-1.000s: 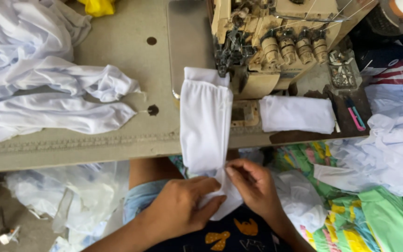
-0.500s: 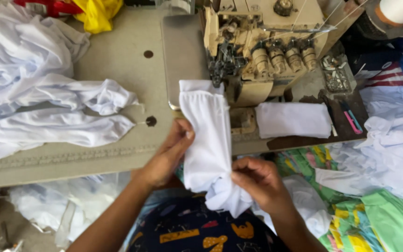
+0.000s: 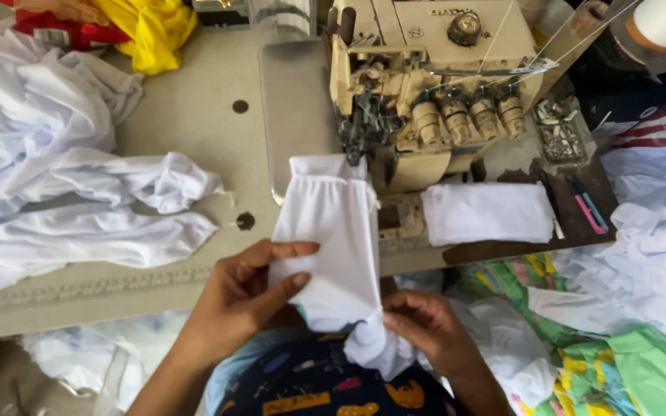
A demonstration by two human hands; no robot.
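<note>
Looking down from the head view, a white cloth (image 3: 333, 231) lies lengthwise on the table (image 3: 186, 115), its gathered top edge tucked at the foot of the sewing machine (image 3: 425, 85) and its lower end hanging off the table's near edge. The left hand (image 3: 244, 296) grasps the cloth's left edge, thumb on top and fingers curled beneath. The right hand (image 3: 425, 327) pinches the bunched lower end of the cloth, just below the table edge.

A folded white piece (image 3: 487, 212) rests on the table just right of the machine, apart from the cloth. A white pile (image 3: 55, 185) covers the table's left side, with a yellow cloth (image 3: 152, 31) at the far edge. More white cloth (image 3: 649, 254) and green fabric (image 3: 641, 370) lie to the right, below the table.
</note>
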